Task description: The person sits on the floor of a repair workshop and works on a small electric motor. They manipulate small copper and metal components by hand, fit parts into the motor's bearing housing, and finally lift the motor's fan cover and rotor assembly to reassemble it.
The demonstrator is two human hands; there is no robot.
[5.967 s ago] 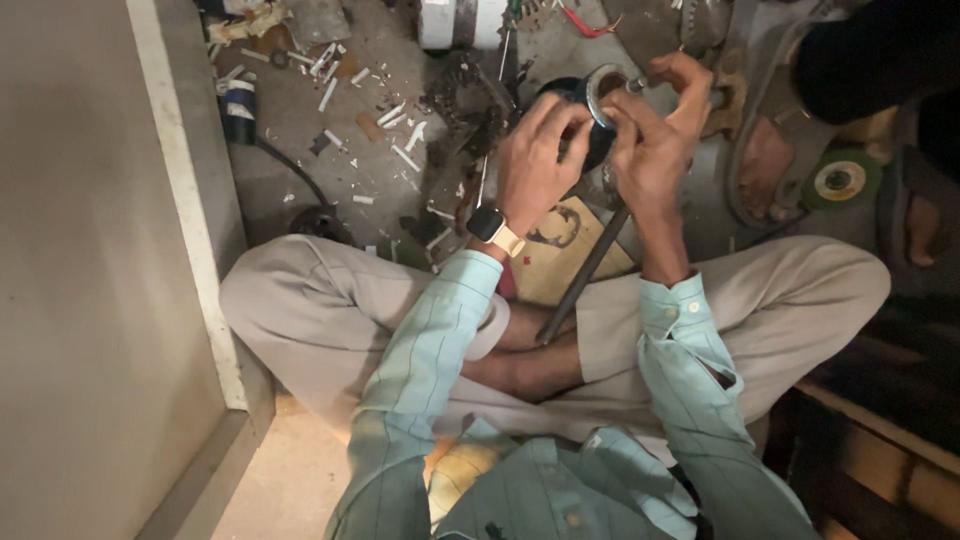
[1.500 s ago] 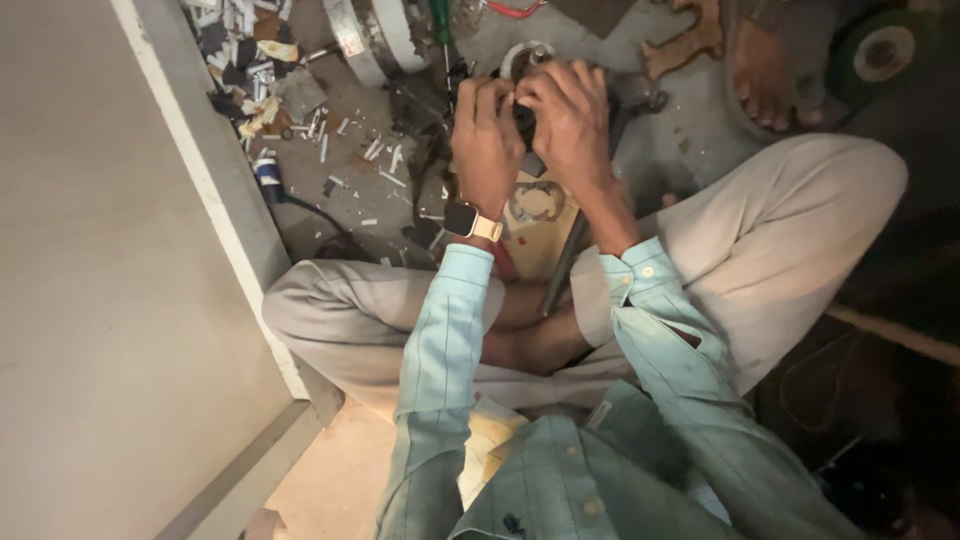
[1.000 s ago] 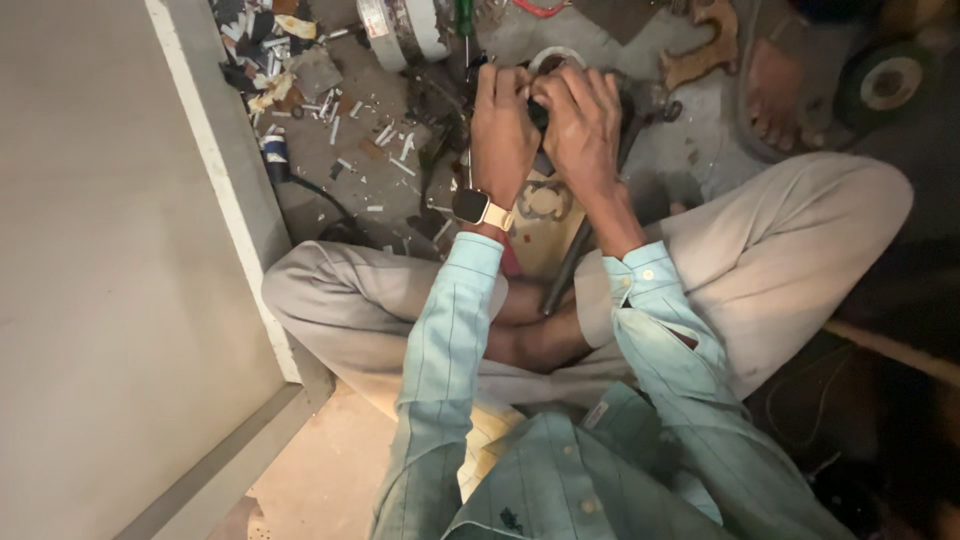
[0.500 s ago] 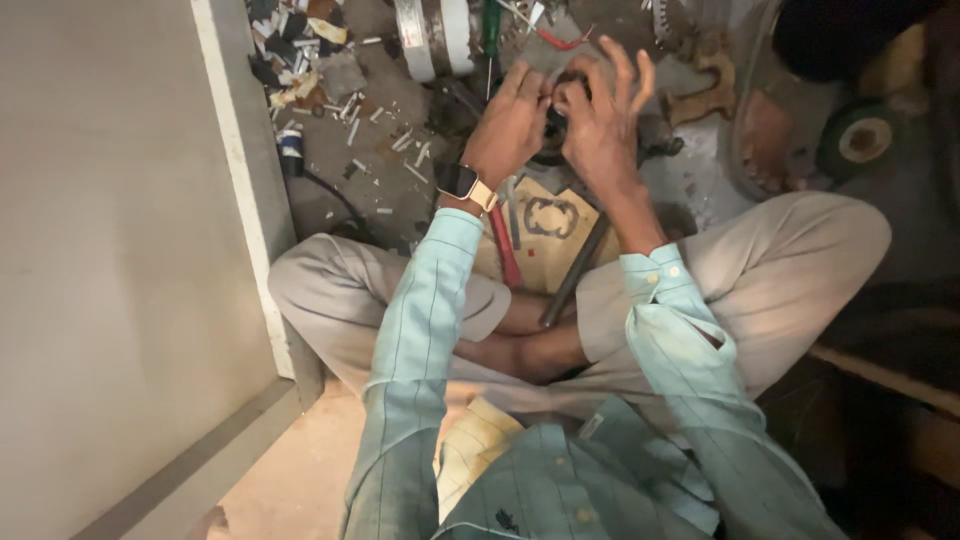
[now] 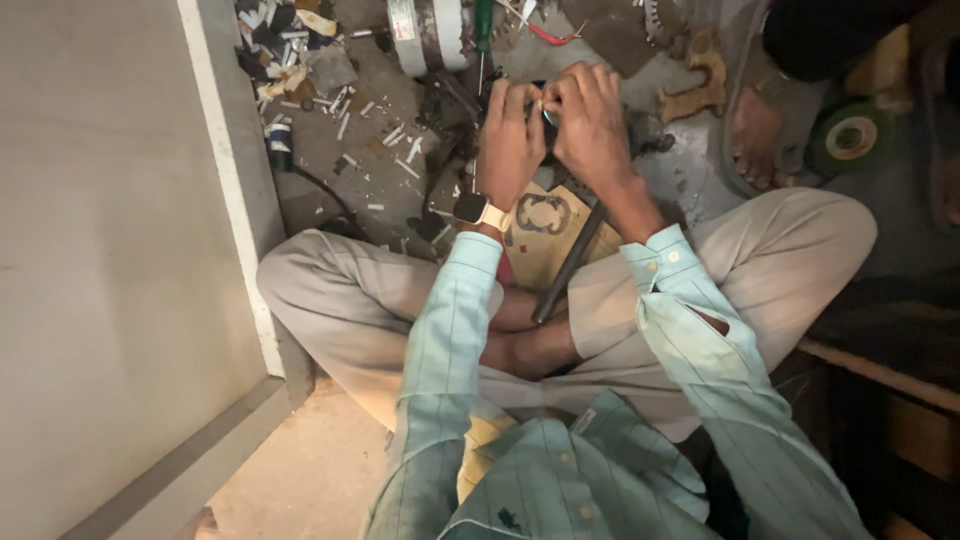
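My left hand (image 5: 510,140) and my right hand (image 5: 590,125) are pressed together over a small dark round part (image 5: 548,118), fingers curled around it. Most of that part is hidden behind my fingers. A watch (image 5: 478,211) sits on my left wrist. I sit cross-legged on the floor in light trousers and a pale green shirt. Below my hands lies a piece of brown cardboard (image 5: 545,235) with a curved outline drawn on it, and a dark metal rod (image 5: 568,262) leans across it toward my legs.
A grey wall panel (image 5: 120,250) runs down the left. Scraps and white bits (image 5: 330,90) litter the floor, with a white cylinder (image 5: 428,35), a green-handled screwdriver (image 5: 483,30) and a green roll (image 5: 850,138). Another person's bare foot (image 5: 755,130) rests at the upper right.
My hands have stayed together on the small part, with my fingers now curled tighter than half a second ago. The view has shifted slightly.
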